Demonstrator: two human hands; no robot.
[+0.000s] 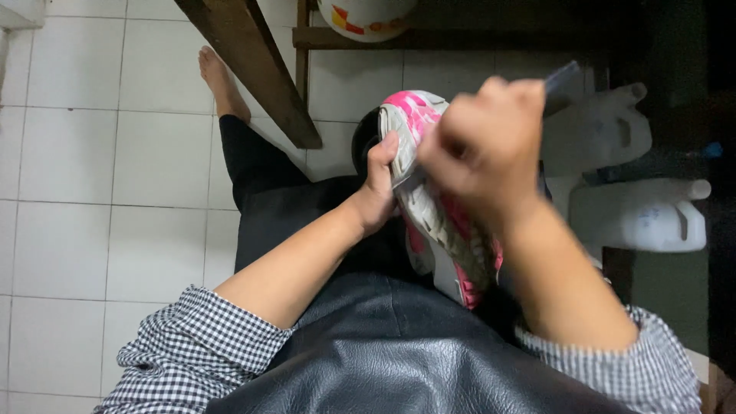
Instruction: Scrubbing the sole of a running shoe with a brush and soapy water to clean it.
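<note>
Shoe [437, 222]: a sports shoe, sole turned up toward my camera. Sole is pale grey-white with bright pink patches, strongest at the far end and again near the close end; tread looks worn and grubby. It sits over the lap, above a black leather-like apron [383, 345], tilted with one end pointing away and the other toward the body.

Left hand [379, 184]: clamped on the shoe's left edge near the far end, thumb lying along the sole rim, fingers wrapped behind and out of sight.

Right hand [483, 142]: clenched in a fist over the middle of the sole, motion-blurred. A thin dark tool [563, 75] juts out past the knuckles; I cannot tell what kind it is, and its working end is hidden by the hand.

Both forearms bare, checked sleeves [192, 345] rolled back.

Surroundings: white tiled floor [77, 153], a bare foot [222, 80] stretched out at upper left, dark wooden beam [253, 69] slanting beside it. Two white plastic jugs [636, 215] lie at right, near the shoe. A white bowl-shaped thing with red and yellow marks [364, 19] shows at the top edge.
</note>
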